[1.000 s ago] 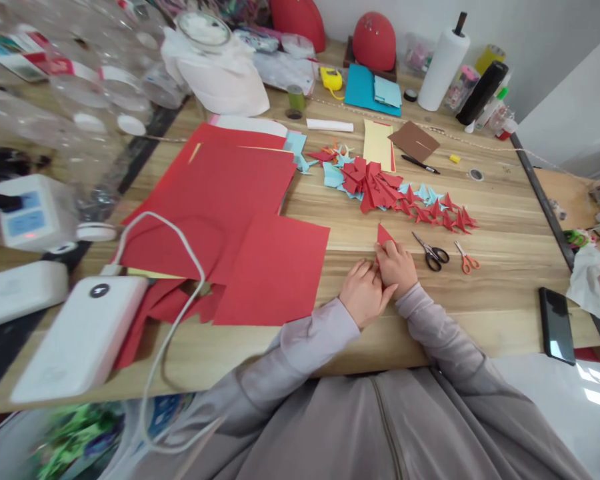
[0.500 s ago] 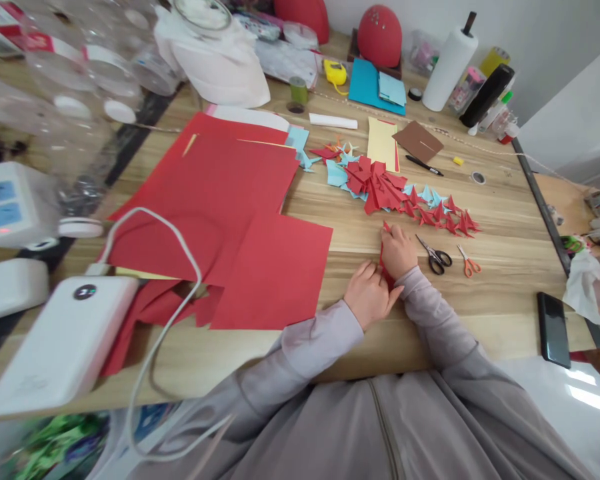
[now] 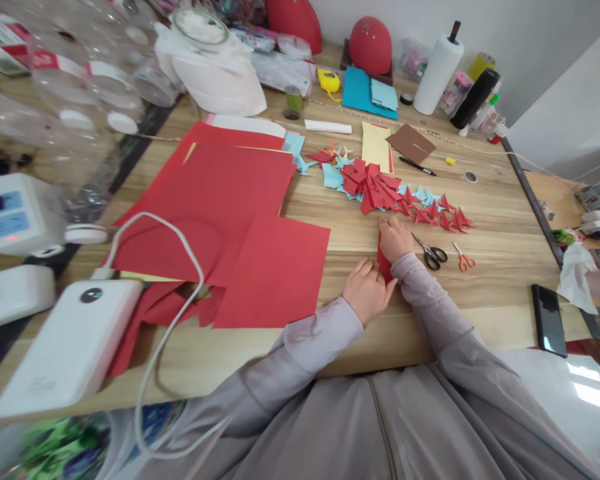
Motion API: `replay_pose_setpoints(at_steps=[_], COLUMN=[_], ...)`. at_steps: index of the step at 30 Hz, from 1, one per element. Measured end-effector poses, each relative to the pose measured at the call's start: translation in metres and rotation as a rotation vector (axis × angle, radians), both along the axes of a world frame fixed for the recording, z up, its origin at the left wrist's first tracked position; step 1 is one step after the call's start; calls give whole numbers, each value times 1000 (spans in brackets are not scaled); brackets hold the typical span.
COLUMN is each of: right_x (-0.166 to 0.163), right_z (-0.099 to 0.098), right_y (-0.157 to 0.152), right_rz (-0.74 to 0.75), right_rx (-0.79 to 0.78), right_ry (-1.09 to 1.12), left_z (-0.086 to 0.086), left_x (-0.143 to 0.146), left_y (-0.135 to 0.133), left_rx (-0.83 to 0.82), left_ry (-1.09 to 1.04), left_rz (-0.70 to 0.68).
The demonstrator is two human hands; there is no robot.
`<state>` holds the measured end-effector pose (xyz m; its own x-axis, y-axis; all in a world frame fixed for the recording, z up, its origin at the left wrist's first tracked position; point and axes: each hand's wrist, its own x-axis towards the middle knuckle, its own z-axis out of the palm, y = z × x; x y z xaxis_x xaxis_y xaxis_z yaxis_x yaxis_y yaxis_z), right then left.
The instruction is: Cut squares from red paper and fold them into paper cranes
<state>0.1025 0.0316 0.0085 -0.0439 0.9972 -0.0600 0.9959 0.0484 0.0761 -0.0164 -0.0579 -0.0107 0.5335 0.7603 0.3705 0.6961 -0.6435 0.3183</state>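
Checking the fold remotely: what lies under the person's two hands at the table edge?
A small folded red paper piece lies on the light wooden table; only a strip shows between the left hand and right hand, which rest on it. Its outline and creases are covered.

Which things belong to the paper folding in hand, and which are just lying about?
In use: left hand and right hand pressing the red paper piece; folded paper shapes; red sheets.
Lying about: black scissors, orange scissors, phone, power bank, pen, paper towel roll.
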Motion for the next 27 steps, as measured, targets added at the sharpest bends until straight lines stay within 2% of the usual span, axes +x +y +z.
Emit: replay_pose_setpoints(at_steps=[2, 7, 11, 16, 22, 27], right_x=[5, 17, 19, 19, 22, 32], right_z=[-3, -16, -22, -25, -25, -22], right_y=[-3, -29, -43, -41, -41, -40], right_rz=[30, 144, 143, 127, 113, 185], right_rx=[-4, 111, 150, 157, 140, 113], right_ry=[37, 120, 116, 137, 234, 337], left_z=[-1, -2, -3, 0, 17, 21], left_x=[-1, -1, 2, 5, -5, -7], left_y=[1, 1, -11, -26, -5, 10], left_rx=[2, 6, 66, 173, -3, -65], left_ry=[-14, -4, 36, 111, 179, 230], left_rz=[12, 7, -1, 41, 30, -98])
